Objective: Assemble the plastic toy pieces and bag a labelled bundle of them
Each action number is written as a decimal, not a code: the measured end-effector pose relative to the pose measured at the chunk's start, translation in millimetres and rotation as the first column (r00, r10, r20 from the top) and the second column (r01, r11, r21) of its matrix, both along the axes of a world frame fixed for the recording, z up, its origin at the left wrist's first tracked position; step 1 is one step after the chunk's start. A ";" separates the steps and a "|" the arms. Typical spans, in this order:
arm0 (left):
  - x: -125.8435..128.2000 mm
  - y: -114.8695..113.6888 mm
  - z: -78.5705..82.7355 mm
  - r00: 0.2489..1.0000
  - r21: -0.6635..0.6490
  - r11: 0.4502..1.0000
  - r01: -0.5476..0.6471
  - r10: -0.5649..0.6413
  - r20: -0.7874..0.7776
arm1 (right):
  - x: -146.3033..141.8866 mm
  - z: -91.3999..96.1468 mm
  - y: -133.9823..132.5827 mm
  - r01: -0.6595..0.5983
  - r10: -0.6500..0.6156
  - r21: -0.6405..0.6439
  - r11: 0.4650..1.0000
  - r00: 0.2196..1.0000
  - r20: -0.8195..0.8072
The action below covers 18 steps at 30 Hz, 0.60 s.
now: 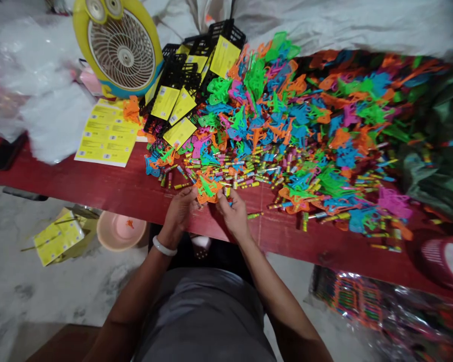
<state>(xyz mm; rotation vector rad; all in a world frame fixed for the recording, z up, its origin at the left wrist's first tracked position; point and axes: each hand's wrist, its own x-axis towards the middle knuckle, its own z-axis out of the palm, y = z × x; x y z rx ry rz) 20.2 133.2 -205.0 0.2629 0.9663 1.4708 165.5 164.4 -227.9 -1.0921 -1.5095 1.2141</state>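
The person's left hand (184,205) and right hand (234,213) are both closed at the fingertips, gripping an orange plastic piece (211,198) between them. A green plastic piece (207,186) lies on top of it. This pair is held above the front part of the red table (98,187), just before many small tubes (249,185). Whether the right fingers hold also a tube, one cannot tell. Behind the tubes is a colourful pile (283,128), and to its left stand black baskets (202,46) and a yellow fan (126,55).
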 end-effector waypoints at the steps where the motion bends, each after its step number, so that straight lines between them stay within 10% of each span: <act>1: 0.3 -0.9 -1.2 0.999 -0.022 1.000 0.008 -0.007 0.046 | -0.1 -1.3 -1.9 0.022 -0.029 0.126 0.992 0.998 0.054; 4: -1.1 -4.2 -5.3 0.990 -0.086 0.993 0.084 -0.073 0.125 | 1.9 -3.6 -5.4 -0.056 -0.049 0.498 0.866 0.980 0.194; 7: -8.0 -7.6 -8.3 0.979 -0.169 0.967 0.189 -0.174 0.104 | 8.9 -0.9 -2.1 -0.090 -0.042 0.600 0.795 0.979 0.202; 13: -25.0 -3.6 -2.6 0.978 -0.055 0.991 -0.126 0.114 -0.175 | 18.6 8.8 11.1 0.062 -0.065 0.085 0.994 0.997 0.040; 18: -14.7 -7.1 8.0 0.839 0.092 0.993 -0.077 0.115 -0.533 | 11.4 9.2 -2.1 -0.073 0.033 -0.283 0.956 0.989 -0.143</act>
